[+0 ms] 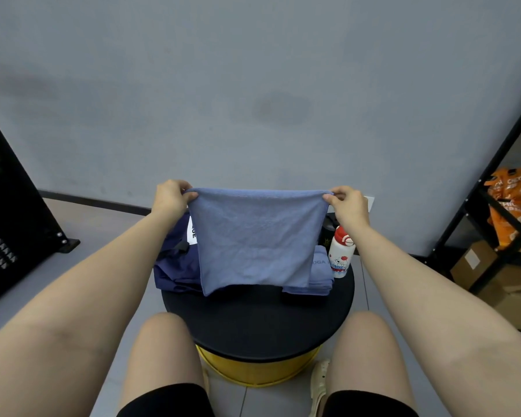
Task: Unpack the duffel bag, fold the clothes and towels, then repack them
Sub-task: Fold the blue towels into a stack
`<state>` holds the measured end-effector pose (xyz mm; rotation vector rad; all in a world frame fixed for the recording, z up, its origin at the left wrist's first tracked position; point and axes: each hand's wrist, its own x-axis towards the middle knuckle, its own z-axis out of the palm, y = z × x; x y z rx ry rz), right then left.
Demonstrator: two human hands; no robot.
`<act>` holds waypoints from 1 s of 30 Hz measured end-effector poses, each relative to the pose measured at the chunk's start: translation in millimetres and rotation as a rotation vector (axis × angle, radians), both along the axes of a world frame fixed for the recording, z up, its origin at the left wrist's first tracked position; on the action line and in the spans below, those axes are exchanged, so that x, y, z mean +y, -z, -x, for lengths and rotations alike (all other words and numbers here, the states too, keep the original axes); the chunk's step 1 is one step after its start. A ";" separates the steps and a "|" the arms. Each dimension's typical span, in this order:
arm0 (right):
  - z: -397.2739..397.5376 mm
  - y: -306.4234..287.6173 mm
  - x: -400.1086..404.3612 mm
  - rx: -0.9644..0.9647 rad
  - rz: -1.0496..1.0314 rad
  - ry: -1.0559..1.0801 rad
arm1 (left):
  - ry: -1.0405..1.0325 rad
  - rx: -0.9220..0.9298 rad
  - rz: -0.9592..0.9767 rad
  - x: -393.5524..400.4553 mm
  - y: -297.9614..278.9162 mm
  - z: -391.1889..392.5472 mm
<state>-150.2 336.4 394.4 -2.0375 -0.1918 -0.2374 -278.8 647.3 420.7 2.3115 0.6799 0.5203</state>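
A light blue towel (253,242) hangs doubled over in the air above a round black table (259,320). My left hand (170,197) pinches its upper left corner and my right hand (348,206) pinches its upper right corner, holding the top edge taut. Behind the towel on the left lies a dark navy garment or bag (175,266) with a white label. A folded light blue towel (319,275) lies on the table at the right, partly hidden by the hanging one.
A white bottle with a red cap (340,254) stands at the table's right rim, a dark can behind it. The table has a yellow base (253,371). Black shelving with orange packets (512,206) and cardboard boxes stands right; a black rack (9,221) stands left.
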 end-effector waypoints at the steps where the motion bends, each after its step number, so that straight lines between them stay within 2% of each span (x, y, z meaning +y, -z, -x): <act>1: 0.2 1.2 0.0 0.009 -0.007 -0.004 | 0.009 0.002 0.002 -0.4 1.8 0.5; 10: 9.3 12.2 -8.9 -0.004 -0.040 -0.002 | 0.054 -0.041 0.094 -0.3 18.5 14.2; 15: 18.3 16.8 -16.2 -0.022 0.006 0.011 | 0.071 -0.094 0.076 -5.9 22.4 23.2; 21: 25.3 31.1 -27.1 0.028 0.109 -0.004 | 0.115 0.030 0.061 -7.6 34.7 30.2; 30: 18.7 80.9 -23.3 0.148 0.256 -0.058 | 0.127 0.221 0.072 -6.1 87.5 19.7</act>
